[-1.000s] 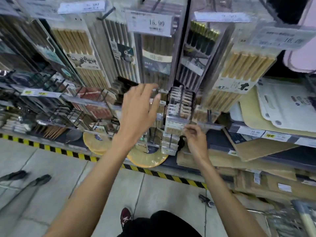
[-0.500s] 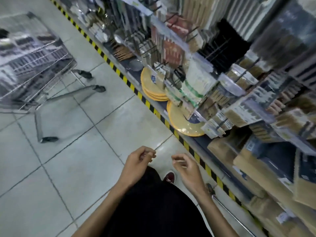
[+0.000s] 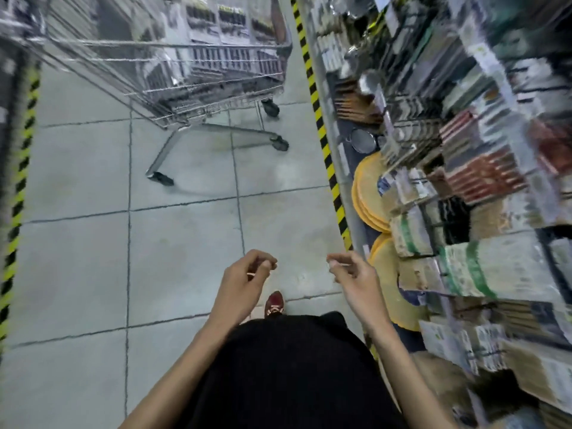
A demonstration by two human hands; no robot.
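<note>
Left hand (image 3: 244, 280): held low over the floor (image 3: 179, 243), in front of the black garment (image 3: 288, 366). The fingers are loosely curled and the thumb tip lies close to the forefinger tip. No object can be made out between them.
Right hand (image 3: 356, 277): level with the left hand and apart from it. The fingers are loosely curled with thumb and forefinger drawn together. Blur hides any small item there.
Nearest item: a round yellow board (image 3: 390, 274) stands on edge on the bottom shelf (image 3: 340, 156), just beside the right hand and partly behind it. It is not touched.
Second stack: more round yellow boards (image 3: 365, 193) lean further along the same shelf.
Packets: green-banded packets (image 3: 411, 236) hang above the nearest board. The rest of the rack is too blurred to identify.
Aisle marking: a yellow-and-black stripe (image 3: 322, 134) runs along the shelf base, between floor and goods.
Obstruction: a wire shopping cart (image 3: 154, 72) stands ahead on the floor, well apart from both hands. It is loaded with dark packets (image 3: 229, 23).
Footing: one red shoe (image 3: 275, 301) shows between the hands.
</note>
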